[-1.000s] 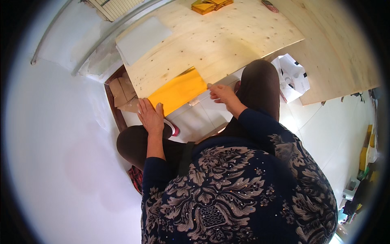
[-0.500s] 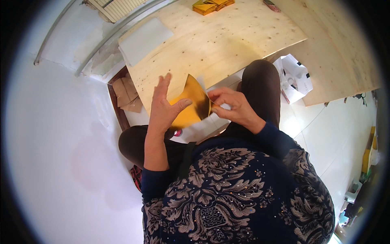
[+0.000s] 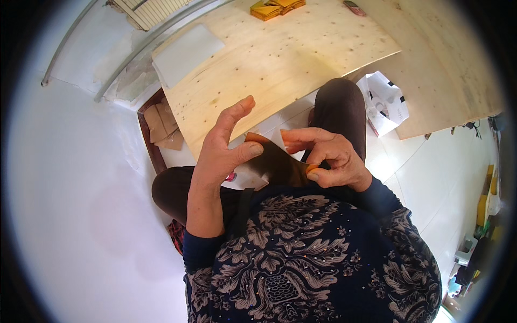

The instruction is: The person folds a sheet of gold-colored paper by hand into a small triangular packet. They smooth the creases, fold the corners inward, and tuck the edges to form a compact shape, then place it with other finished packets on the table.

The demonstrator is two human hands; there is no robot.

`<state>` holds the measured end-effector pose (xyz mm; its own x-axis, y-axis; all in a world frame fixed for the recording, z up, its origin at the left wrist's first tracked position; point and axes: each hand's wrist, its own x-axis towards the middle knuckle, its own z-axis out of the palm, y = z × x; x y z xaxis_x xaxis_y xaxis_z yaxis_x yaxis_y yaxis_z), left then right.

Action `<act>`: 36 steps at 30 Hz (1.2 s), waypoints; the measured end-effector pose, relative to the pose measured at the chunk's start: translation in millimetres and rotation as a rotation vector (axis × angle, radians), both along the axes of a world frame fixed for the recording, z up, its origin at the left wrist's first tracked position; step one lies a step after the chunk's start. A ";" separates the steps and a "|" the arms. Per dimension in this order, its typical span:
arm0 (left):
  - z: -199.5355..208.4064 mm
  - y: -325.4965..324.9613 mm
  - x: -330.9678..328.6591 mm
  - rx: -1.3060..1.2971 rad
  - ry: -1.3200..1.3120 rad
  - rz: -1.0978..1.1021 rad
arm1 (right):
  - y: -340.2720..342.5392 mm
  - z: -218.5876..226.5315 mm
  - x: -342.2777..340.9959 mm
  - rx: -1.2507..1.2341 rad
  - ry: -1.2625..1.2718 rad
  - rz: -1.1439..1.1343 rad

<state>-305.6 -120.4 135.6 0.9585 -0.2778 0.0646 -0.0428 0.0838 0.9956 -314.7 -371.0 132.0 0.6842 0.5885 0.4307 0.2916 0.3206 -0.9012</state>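
A thin gold paper sheet (image 3: pixel 284 164), curved and dark on the side facing me, hangs over my lap. My right hand (image 3: pixel 336 159) pinches its right edge between thumb and fingers. Its upper left corner comes up to the thumb of my left hand (image 3: pixel 218 145); whether the thumb presses on it I cannot tell. The left fingers stretch up and away from the thumb, with nothing between them. White paper or plastic (image 3: pixel 245 177) shows below the gold sheet, partly hidden by my hands.
A wooden table (image 3: pixel 269 70) stands ahead. On it lie a white sheet (image 3: pixel 188 54), a stack of folded gold paper (image 3: pixel 274 8) and a phone-like object (image 3: pixel 354 7). A white bag (image 3: pixel 385 105) stands right of my knee, cardboard (image 3: pixel 163 126) at the left.
The gold sheet has tilted, its dark side now toward me. My right hand has moved right and nearer my body, still pinching it. My left hand's fingers have swung to the right.
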 end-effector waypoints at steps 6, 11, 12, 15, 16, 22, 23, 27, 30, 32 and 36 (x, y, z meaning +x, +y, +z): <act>4.0 -3.8 -1.9 -0.177 0.092 -0.304 | 1.1 2.4 -7.7 0.091 0.087 0.115; 15.7 -4.5 -4.7 -0.171 -0.131 -0.069 | -7.5 12.8 -10.3 -0.031 0.006 -0.084; 18.9 -5.4 -5.5 -0.134 -0.162 -0.039 | -10.4 15.3 -11.9 -0.090 -0.037 -0.160; 27.5 -8.9 -10.1 -0.044 -0.209 0.089 | -14.8 18.9 -13.8 -0.182 -0.170 -0.377; 29.6 -10.7 -12.3 -0.027 -0.216 0.127 | -15.2 19.0 -13.2 -0.166 -0.159 -0.399; 35.9 -18.7 -15.7 0.042 -0.256 0.259 | -16.3 16.7 -9.9 -0.157 -0.099 -0.438; 36.1 -19.4 -15.5 0.031 -0.254 0.267 | -16.4 16.2 -10.0 -0.162 -0.091 -0.444; 35.6 -21.2 -15.3 0.030 -0.251 0.290 | -16.5 13.7 -10.6 -0.151 -0.069 -0.463; 34.3 -22.1 -15.6 0.030 -0.254 0.295 | -16.1 11.3 -9.8 -0.135 -0.058 -0.470; 33.4 -22.6 -15.3 0.032 -0.263 0.303 | -16.2 10.1 -8.8 -0.131 -0.042 -0.463; 33.0 -24.6 -14.6 0.034 -0.287 0.312 | -16.8 8.3 -8.1 -0.134 0.000 -0.436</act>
